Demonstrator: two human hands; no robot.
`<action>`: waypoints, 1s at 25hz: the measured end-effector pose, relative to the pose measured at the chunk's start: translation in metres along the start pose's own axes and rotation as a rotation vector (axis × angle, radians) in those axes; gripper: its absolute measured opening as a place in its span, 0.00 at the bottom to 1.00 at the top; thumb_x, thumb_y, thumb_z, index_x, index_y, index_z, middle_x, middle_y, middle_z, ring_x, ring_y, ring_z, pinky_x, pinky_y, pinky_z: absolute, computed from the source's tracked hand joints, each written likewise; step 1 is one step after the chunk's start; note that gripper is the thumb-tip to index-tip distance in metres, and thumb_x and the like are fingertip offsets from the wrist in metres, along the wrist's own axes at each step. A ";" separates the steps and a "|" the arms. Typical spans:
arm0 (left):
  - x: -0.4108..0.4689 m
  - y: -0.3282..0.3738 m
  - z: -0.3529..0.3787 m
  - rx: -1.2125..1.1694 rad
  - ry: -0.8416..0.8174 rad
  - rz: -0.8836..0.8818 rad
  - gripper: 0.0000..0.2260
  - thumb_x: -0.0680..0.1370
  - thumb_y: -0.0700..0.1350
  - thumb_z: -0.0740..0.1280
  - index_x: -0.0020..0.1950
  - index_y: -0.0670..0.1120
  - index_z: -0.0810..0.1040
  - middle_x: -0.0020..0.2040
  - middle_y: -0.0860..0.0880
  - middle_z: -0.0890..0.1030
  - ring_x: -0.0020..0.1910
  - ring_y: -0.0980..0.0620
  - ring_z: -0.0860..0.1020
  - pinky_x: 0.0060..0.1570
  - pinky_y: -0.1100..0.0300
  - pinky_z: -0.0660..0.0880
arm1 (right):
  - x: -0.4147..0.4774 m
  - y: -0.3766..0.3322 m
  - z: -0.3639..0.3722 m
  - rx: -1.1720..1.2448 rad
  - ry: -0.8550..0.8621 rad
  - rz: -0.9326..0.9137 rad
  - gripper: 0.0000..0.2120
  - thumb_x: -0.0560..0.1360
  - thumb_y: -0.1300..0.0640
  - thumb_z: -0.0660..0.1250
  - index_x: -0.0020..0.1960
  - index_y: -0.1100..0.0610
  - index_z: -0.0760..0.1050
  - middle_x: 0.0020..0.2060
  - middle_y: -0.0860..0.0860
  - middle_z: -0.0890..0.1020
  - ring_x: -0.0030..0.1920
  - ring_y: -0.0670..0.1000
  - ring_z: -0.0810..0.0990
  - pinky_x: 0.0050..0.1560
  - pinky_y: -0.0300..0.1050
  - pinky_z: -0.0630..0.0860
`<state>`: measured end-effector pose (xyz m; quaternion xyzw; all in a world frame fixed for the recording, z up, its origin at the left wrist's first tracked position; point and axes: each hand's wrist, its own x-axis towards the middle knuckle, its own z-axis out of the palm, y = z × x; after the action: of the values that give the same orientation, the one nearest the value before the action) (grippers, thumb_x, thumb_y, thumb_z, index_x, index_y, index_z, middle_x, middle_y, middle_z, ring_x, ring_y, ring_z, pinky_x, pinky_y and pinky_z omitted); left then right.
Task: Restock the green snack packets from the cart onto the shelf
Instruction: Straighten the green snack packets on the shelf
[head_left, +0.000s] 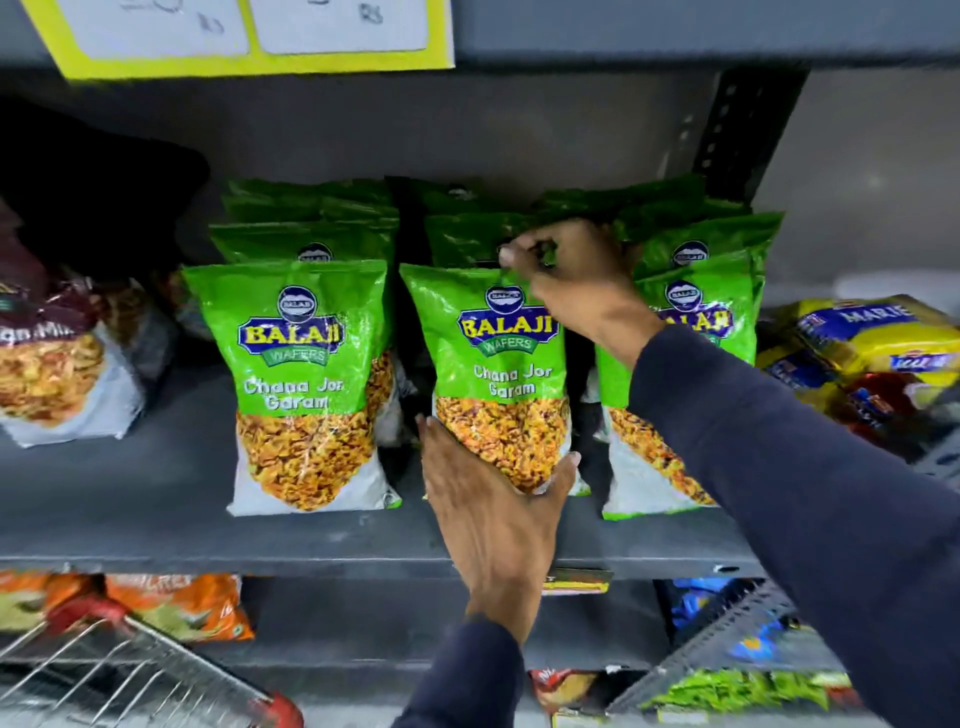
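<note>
Dark sleeves lead up to both hands at the middle green packet (498, 374), which stands upright at the front of its row on the grey metal shelf (156, 519): the left hand (493, 509) cups its bottom with spread fingers, and the right hand (576, 280) pinches its top seal between the fingers. The step in hand seems to be the seating of this packet; next, both hands should probably let go and return to the wire cart (130, 675). Glossy, crinkled film with a clear window makes the pouch soft and slippery.
</note>
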<state>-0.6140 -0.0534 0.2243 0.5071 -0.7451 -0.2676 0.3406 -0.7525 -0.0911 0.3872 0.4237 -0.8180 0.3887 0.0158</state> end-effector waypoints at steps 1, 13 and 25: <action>0.000 -0.001 0.000 -0.002 0.014 0.003 0.63 0.60 0.75 0.67 0.81 0.38 0.48 0.81 0.41 0.57 0.80 0.45 0.57 0.79 0.51 0.58 | 0.002 0.000 0.000 -0.001 0.009 0.007 0.12 0.76 0.45 0.67 0.54 0.50 0.84 0.55 0.46 0.86 0.64 0.52 0.79 0.73 0.61 0.62; 0.001 0.003 -0.005 -0.029 -0.050 -0.024 0.65 0.60 0.75 0.67 0.81 0.40 0.41 0.82 0.42 0.51 0.82 0.47 0.54 0.79 0.55 0.53 | 0.001 0.000 -0.002 -0.070 0.120 0.112 0.18 0.77 0.42 0.64 0.56 0.55 0.82 0.56 0.56 0.84 0.63 0.59 0.79 0.70 0.61 0.67; 0.059 -0.085 -0.095 -0.208 0.342 -0.113 0.64 0.59 0.73 0.72 0.81 0.50 0.38 0.83 0.47 0.43 0.82 0.46 0.50 0.79 0.45 0.54 | 0.007 -0.117 0.081 -0.197 -0.290 -0.355 0.17 0.80 0.43 0.61 0.63 0.50 0.78 0.59 0.51 0.83 0.60 0.53 0.81 0.59 0.45 0.76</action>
<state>-0.5065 -0.1424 0.2341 0.5481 -0.6155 -0.2717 0.4970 -0.6501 -0.1882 0.4065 0.6086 -0.7584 0.2333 0.0075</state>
